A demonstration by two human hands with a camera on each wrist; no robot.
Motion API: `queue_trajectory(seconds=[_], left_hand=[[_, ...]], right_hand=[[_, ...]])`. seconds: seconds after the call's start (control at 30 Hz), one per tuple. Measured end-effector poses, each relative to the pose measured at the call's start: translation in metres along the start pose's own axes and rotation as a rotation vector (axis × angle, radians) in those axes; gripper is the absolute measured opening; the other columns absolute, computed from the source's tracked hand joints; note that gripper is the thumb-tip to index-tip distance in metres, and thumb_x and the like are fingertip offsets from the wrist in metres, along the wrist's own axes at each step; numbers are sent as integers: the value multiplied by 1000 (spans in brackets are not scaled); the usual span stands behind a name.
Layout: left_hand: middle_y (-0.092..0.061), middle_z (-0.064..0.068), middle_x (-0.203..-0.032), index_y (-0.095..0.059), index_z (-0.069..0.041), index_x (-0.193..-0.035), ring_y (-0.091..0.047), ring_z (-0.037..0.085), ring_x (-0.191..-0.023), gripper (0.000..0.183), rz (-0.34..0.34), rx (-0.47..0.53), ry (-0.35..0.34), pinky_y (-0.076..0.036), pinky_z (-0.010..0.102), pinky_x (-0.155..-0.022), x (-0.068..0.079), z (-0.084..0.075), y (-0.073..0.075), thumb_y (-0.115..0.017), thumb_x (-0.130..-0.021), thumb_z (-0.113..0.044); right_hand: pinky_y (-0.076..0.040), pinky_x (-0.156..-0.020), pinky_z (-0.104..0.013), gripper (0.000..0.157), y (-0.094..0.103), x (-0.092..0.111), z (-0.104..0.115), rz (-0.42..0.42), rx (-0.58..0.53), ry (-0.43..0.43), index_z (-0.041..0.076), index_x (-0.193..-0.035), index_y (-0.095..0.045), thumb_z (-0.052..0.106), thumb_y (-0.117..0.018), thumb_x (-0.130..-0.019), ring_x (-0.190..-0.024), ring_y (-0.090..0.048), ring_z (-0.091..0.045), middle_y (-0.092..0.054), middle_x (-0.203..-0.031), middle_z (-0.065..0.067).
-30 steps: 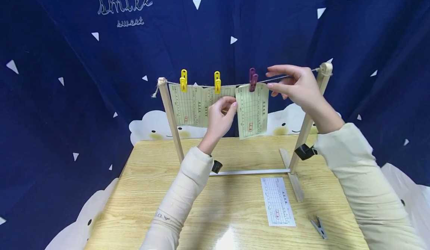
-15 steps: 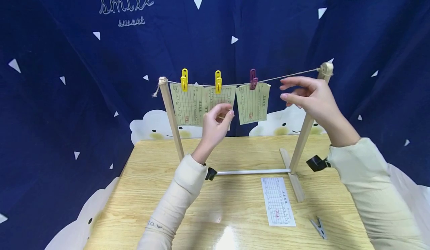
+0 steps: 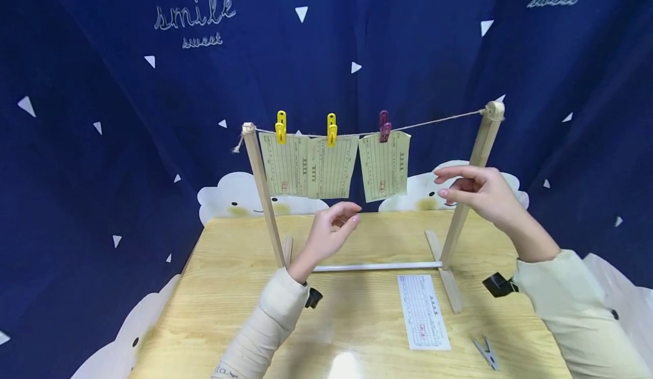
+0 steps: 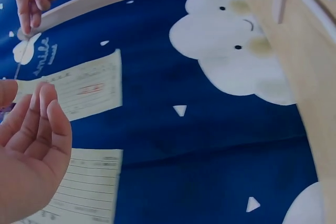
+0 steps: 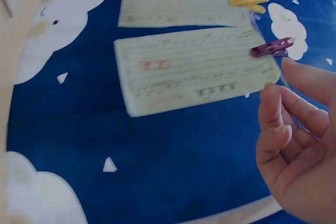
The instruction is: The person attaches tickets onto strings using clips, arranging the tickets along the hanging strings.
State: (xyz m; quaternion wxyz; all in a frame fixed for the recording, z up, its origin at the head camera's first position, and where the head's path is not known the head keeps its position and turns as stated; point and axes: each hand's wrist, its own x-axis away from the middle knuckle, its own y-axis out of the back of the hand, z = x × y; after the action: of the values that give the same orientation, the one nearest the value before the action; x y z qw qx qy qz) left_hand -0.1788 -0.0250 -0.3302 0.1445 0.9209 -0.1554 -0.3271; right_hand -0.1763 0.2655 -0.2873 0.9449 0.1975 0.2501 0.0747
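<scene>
Three pale green printed slips hang from a string: a left slip (image 3: 284, 166), a middle slip (image 3: 334, 169) and a right slip (image 3: 385, 169). A yellow clip (image 3: 281, 128) and a second yellow clip (image 3: 332, 130) grip the left and middle ones; a purple clip (image 3: 385, 127) pins the right one at its top edge. Below the middle slip, my left hand (image 3: 334, 233) is raised with loosely curled fingers and holds nothing. My right hand (image 3: 479, 195), likewise bare and relaxed, hovers by the right post, apart from the right slip.
The string (image 3: 439, 120) runs between a left wooden post (image 3: 264, 195) and a right wooden post (image 3: 471, 186), joined low down by a white rod (image 3: 377, 267). On the table (image 3: 229, 311) lie a white printed slip (image 3: 423, 312) and a grey clip (image 3: 486, 353).
Both hands have drawn down from the hanging slips, the right one also moving rightward. My left hand has left the right slip's edge; that slip stays hanging from the purple clip.
</scene>
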Motion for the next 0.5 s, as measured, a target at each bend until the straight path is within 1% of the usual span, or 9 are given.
queue_trajectory(seconds=[0.13,0.2,0.37,0.5], left_hand=[[-63,24,-79,-60,11,-96,-58,28,-66,14,75,-8,47,-50,32,-60,8,9,-5,-55,-84,8],[-63,23,-79,-60,11,-97,-58,28,-66,14,100,-9,67,-49,28,-61,12,12,-8,-55,-84,7],[-63,22,-79,-59,12,-98,-58,29,-66,15,137,-22,82,-47,20,-60,19,19,-12,-55,-84,7],[-63,22,-79,-59,12,-98,-57,28,-65,16,161,-21,91,-47,22,-60,22,25,-18,-56,-84,6]], right_hand=[[-45,-57,-16,34,1,12,-13,28,11,-21,18,-103,-66,-6,-64,-79,-64,-59,-7,-65,-87,11],[-45,-57,-16,34,1,17,-19,37,15,-17,16,-103,-66,-7,-64,-79,-65,-59,-6,-65,-87,11],[-47,-58,-17,33,4,28,-34,82,16,-12,13,-105,-65,-8,-63,-79,-68,-59,-7,-65,-88,9],[-49,-59,-19,34,8,38,-45,114,-5,-31,12,-106,-64,-9,-62,-80,-71,-60,-8,-65,-89,7]])
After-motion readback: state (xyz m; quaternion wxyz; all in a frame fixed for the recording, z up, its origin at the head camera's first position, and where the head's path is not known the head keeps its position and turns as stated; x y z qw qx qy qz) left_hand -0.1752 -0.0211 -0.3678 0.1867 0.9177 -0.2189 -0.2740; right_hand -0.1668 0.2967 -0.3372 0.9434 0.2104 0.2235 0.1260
